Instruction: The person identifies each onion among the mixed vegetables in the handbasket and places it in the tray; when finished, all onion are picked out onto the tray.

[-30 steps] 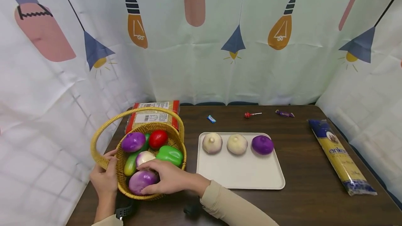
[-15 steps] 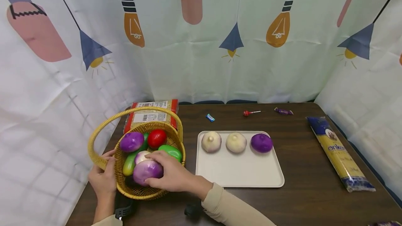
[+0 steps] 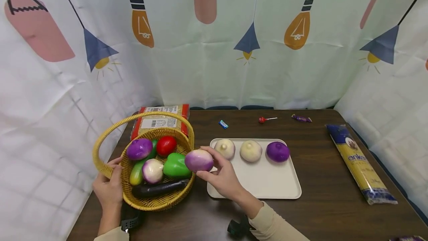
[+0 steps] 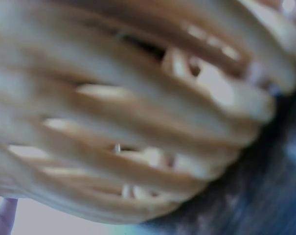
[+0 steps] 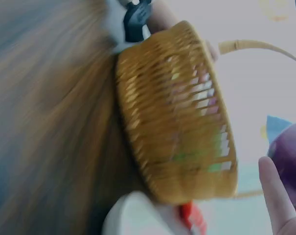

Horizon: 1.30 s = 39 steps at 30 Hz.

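My left hand (image 3: 108, 189) grips the yellow wicker basket (image 3: 155, 206) at its left rim, by the foot of the handle. In the right hand (image 3: 225, 176), a shiny purple-and-white onion (image 3: 198, 160) is pinched between thumb and fingers, over the gap between the basket's right rim and the white tray (image 3: 257, 187). Inside the basket lie a purple vegetable (image 3: 139, 149), a red tomato (image 3: 166, 145), a green pepper (image 3: 176, 165), a white-and-purple onion (image 3: 152, 171), a dark eggplant (image 3: 160, 188) and a green-yellow cucumber (image 3: 136, 174). The left wrist view shows mostly blurred basket weave (image 4: 138, 122).
Along the tray's back edge sit two whitish onions (image 3: 251, 151) and a purple one (image 3: 278, 151). Behind are a blue-wrapped sweet (image 3: 223, 124), a red lollipop (image 3: 262, 119) and a purple-wrapped candy (image 3: 301, 118). A red-edged packet (image 3: 158, 123) stands behind the basket; a pasta bag (image 3: 361, 164) lies right.
My right hand has lifted the purple-and-white onion out of the basket and carried it right towards the tray, uncovering the eggplant. The left hand stays at the basket's rim.
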Motion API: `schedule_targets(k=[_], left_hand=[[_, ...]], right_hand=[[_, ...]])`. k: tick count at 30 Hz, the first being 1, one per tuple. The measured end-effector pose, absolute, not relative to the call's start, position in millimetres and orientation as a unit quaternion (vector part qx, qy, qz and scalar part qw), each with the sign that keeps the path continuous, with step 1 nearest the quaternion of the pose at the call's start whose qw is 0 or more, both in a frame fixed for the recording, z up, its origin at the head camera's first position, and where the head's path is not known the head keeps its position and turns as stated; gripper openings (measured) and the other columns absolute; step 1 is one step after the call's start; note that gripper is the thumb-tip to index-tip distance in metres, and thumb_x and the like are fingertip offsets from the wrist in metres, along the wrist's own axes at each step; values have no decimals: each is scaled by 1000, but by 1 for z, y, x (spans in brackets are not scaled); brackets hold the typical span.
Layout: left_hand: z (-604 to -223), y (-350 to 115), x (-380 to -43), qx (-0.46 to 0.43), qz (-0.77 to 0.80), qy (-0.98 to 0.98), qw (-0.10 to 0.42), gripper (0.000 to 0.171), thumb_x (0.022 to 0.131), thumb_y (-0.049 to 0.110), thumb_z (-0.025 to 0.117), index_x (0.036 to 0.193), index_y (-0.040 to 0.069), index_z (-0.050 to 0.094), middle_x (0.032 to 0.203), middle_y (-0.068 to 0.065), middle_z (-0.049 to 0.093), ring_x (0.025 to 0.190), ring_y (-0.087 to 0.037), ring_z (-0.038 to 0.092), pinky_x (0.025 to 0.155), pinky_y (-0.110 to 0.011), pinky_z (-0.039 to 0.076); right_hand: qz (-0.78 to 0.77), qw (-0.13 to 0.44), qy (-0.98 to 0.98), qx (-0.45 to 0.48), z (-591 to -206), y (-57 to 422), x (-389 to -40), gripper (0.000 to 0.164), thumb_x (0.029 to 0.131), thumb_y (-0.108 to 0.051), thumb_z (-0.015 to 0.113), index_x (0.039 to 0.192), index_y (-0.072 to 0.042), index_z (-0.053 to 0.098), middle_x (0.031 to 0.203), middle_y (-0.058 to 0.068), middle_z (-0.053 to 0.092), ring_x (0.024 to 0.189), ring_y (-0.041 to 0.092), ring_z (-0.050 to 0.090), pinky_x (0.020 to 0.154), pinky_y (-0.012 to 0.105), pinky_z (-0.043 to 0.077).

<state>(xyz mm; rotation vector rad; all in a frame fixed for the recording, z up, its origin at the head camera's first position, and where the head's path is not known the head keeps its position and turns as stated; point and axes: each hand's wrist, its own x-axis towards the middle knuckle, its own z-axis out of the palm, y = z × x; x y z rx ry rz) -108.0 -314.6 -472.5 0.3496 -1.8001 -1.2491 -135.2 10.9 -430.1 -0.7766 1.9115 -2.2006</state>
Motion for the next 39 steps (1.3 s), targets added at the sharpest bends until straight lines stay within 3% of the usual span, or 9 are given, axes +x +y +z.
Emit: schedule_targets(k=[7,15,21,24,32,35,39], left_hand=[[-474,-315,-107,145,-506,-726,442,17,89,5,64,86,-12,67,98,1,75,86,-5,66,72,-12,44],[-472,-315,-108,144,-503,-728,443,19,90,5,63,86,-13,66,98,2,75,86,-5,66,72,-12,44],[-473,-316,-108,144,-502,-729,441,18,90,4,62,87,-13,66,97,3,74,86,-4,65,73,-12,44],[-474,-315,-108,143,-503,-730,441,18,90,4,62,87,-13,66,98,3,74,87,-4,65,73,-12,44],[-473,-315,-108,147,-506,-731,434,18,90,5,62,88,-12,67,99,2,74,89,-6,65,73,-12,44],[-474,-316,-108,150,-509,-729,431,18,90,4,61,88,-13,66,99,2,74,88,-4,65,73,-12,44],[-476,-317,-108,150,-513,-728,429,18,90,2,60,88,-16,65,99,0,74,87,-1,64,73,-12,43]], right_hand=[[-706,70,663,-238,-455,57,-133,63,79,7,73,137,-3,50,137,18,49,113,21,57,82,34,55],[-654,24,715,-244,-480,86,-134,34,88,-5,70,121,-6,62,134,19,54,125,14,50,93,24,48],[-605,-6,761,-232,-475,88,-132,48,78,4,76,123,-2,61,129,19,52,116,26,52,83,29,53],[-589,-8,773,-234,-465,87,-127,54,75,7,77,126,2,59,126,20,52,114,31,52,90,30,49],[-593,-32,766,-246,-480,86,-133,39,81,-1,76,119,-1,66,124,17,55,115,29,52,93,24,44],[-580,-36,775,-247,-492,86,-138,52,78,-3,79,127,-4,62,127,13,55,115,25,52,93,23,44],[-540,-13,809,-232,-496,86,-140,69,71,-11,85,134,-12,55,131,4,52,118,19,50,98,31,42]])
